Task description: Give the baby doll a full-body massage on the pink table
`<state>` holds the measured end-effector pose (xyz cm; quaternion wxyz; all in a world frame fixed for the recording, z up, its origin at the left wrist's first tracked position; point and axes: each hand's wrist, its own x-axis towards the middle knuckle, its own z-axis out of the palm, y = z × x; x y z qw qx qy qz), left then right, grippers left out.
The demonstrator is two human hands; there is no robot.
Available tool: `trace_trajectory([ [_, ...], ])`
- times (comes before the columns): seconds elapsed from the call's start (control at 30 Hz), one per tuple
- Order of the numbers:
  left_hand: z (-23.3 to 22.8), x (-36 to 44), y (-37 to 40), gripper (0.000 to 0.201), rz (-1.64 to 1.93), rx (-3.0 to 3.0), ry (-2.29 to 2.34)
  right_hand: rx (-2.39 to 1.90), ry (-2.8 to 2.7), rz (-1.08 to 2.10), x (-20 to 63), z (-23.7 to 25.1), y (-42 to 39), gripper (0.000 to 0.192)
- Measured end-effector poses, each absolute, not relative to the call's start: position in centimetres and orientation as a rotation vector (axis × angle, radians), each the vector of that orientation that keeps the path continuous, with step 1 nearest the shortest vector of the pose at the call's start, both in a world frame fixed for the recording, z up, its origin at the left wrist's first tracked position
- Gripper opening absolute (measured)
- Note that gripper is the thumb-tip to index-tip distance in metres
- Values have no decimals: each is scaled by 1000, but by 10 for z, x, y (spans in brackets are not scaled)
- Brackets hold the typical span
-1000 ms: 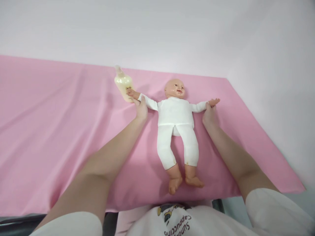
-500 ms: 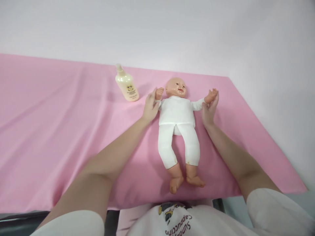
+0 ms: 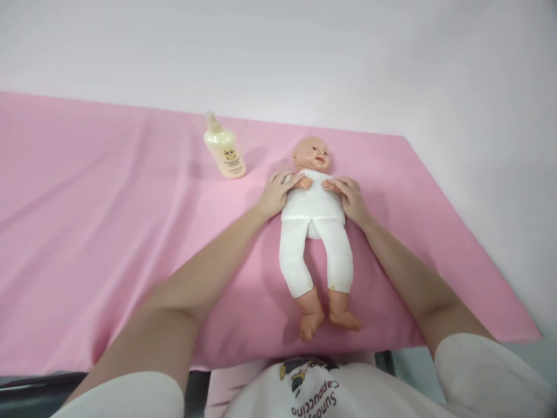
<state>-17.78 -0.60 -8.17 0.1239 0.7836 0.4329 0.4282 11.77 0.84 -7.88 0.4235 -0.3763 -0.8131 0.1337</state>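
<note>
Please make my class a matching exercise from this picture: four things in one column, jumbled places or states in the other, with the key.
1. doll
2. pump bottle
3. pink cloth
4. person's left hand

A. spread beneath the doll
B. touching the doll, on the bottle's side
C. standing upright
D. lying on its back

Pairs: 1-D, 2-C, 3-A, 4-B

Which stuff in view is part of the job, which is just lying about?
In use:
- doll, on its back
- left hand and right hand, each on one doll arm
- pink sheet, beneath

Apparently just there:
- bottle, untouched
</note>
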Motion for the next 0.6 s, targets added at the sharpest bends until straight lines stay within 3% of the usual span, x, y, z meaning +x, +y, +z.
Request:
trace_trajectory([
  [0.23,-84,-179,-8,47,1249,2291,1341,-943,-1953,341,118,-80,6,44],
  [0.43,-92,-189,0,71,1731,1816,1382,-951,-1529,458,127,-84,18,82],
  [0.6,-91,-200,10,74,1838,1363,1457,-1024,-1096,627,139,-101,37,89],
])
